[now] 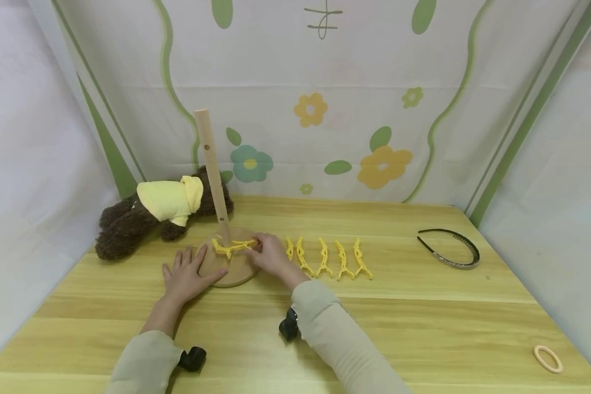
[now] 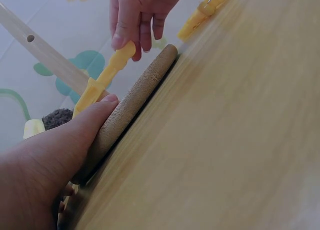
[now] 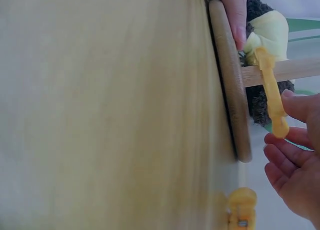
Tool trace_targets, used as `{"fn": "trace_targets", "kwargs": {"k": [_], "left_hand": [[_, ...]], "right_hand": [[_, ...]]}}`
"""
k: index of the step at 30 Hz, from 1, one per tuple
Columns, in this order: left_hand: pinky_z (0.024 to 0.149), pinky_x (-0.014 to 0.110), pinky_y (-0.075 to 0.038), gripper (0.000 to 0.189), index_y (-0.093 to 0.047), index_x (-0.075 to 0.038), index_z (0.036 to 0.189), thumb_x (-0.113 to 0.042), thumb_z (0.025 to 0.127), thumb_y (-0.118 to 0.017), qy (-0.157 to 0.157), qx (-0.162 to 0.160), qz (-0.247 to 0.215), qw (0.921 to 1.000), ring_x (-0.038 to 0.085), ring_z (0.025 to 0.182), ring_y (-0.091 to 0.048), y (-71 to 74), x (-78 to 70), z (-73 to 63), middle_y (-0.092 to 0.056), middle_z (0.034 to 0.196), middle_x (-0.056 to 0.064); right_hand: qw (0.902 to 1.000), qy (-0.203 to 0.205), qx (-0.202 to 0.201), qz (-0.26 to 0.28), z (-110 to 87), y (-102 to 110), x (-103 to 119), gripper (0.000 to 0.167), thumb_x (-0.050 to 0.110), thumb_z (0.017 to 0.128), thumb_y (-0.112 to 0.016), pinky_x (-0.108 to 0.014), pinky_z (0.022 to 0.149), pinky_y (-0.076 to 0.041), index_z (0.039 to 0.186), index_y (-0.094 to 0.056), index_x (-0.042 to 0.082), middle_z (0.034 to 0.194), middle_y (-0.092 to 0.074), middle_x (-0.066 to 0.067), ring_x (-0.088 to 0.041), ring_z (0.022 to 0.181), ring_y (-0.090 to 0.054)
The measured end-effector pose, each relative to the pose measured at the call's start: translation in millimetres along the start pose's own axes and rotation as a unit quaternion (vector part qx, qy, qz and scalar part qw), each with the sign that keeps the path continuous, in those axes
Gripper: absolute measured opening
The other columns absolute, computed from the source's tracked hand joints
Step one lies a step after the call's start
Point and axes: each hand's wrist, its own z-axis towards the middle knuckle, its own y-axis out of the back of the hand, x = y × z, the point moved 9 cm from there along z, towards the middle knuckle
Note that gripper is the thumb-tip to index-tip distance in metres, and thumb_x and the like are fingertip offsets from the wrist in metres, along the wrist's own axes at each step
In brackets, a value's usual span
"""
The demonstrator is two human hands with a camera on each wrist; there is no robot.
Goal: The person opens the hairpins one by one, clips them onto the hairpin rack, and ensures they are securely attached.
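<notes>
My left hand [image 1: 184, 279] rests with spread fingers at the left of the round wooden base [image 1: 236, 277], its thumb lying on the base's top near the rim. From the base rises an upright wooden post [image 1: 212, 164] with drilled holes. The right hand [image 1: 271, 254] pinches one end of a yellow alligator hair clip [image 1: 233, 247] between thumb and fingers. This clip is held level just above the base, its other end at the foot of the post; whether it clasps the post I cannot tell. Several similar yellow hair clips [image 1: 323, 257] lie in a row right of the base.
Behind the post, a brown plush bear [image 1: 123, 224] in a yellow hoodie lies on its side. A dark headband [image 1: 465, 264] is at the table's right, and a pale ring [image 1: 548, 359] near the front right corner. A patterned fabric wall [image 1: 276, 71] stands at the back.
</notes>
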Motion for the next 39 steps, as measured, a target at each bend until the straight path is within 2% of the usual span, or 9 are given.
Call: {"fn": "trace_targets", "kwargs": {"k": [7, 12, 19, 27, 33, 39], "left_hand": [[0.084, 0.066, 0.008, 0.096, -0.016, -0.011, 0.140, -0.071, 0.070, -0.042, -0.004, -0.004, 0.002, 1.0000, 0.046, 0.122, -0.001, 0.3, 1.3, 1.0, -0.010, 0.136, 0.030], [0.083, 0.066, 0.010, 0.096, -0.013, -0.014, 0.140, -0.071, 0.070, -0.043, -0.005, -0.003, -0.003, 1.0000, 0.046, 0.122, 0.001, 0.1, 3.4, 1.0, -0.009, 0.137, 0.029], [0.083, 0.066, 0.010, 0.095, -0.012, -0.014, 0.140, -0.070, 0.071, -0.043, -0.006, 0.001, -0.004, 1.0000, 0.046, 0.122, 0.001, -0.2, 2.8, -0.2, -0.008, 0.137, 0.029], [0.083, 0.066, 0.009, 0.095, -0.014, -0.013, 0.140, -0.070, 0.070, -0.044, -0.008, 0.000, -0.007, 0.9999, 0.047, 0.122, 0.000, -1.2, -1.5, -0.4, -0.009, 0.137, 0.029], [0.083, 0.066, 0.010, 0.095, -0.013, -0.013, 0.140, -0.070, 0.071, -0.043, -0.009, -0.003, -0.004, 0.9999, 0.046, 0.122, 0.001, -1.6, -0.4, -0.2, -0.009, 0.137, 0.029], [0.083, 0.066, 0.010, 0.095, -0.013, -0.013, 0.140, -0.070, 0.071, -0.044, -0.009, -0.001, -0.005, 0.9999, 0.047, 0.122, 0.000, -1.5, -0.6, -0.3, -0.009, 0.136, 0.030]], "right_hand": [[0.9998, -0.001, 0.000, 0.022, -3.8, 21.9, 5.9, 0.046, 0.023, 0.081, -0.062, -0.031, 0.078, -0.042, 0.118, -0.049, -0.001, 0.108, -0.053, -0.014, -0.024, 0.098, -0.049], [0.9996, 0.013, -0.026, 0.002, -13.3, 53.7, 3.1, 0.049, 0.026, 0.081, -0.061, -0.033, 0.082, -0.040, 0.120, -0.048, 0.001, 0.111, -0.052, -0.012, -0.024, 0.101, -0.048], [0.9974, 0.046, -0.055, 0.011, -38.5, 100.0, -10.8, 0.050, 0.026, 0.080, -0.063, -0.038, 0.083, -0.039, 0.120, -0.049, 0.000, 0.111, -0.052, -0.013, -0.026, 0.101, -0.047], [0.9952, 0.053, -0.081, -0.009, -79.4, 139.7, -47.1, 0.051, 0.027, 0.079, -0.063, -0.044, 0.083, -0.037, 0.119, -0.049, -0.002, 0.110, -0.052, -0.015, -0.030, 0.100, -0.047], [0.9953, 0.025, -0.093, -0.008, -106.7, 161.7, -79.9, 0.050, 0.026, 0.080, -0.063, -0.049, 0.084, -0.034, 0.118, -0.048, -0.004, 0.110, -0.050, -0.017, -0.033, 0.101, -0.045], [0.9962, -0.020, -0.083, -0.014, -125.6, 174.1, -105.6, 0.050, 0.024, 0.081, -0.062, -0.050, 0.083, -0.034, 0.119, -0.047, -0.006, 0.112, -0.050, -0.020, -0.034, 0.101, -0.045]]}}
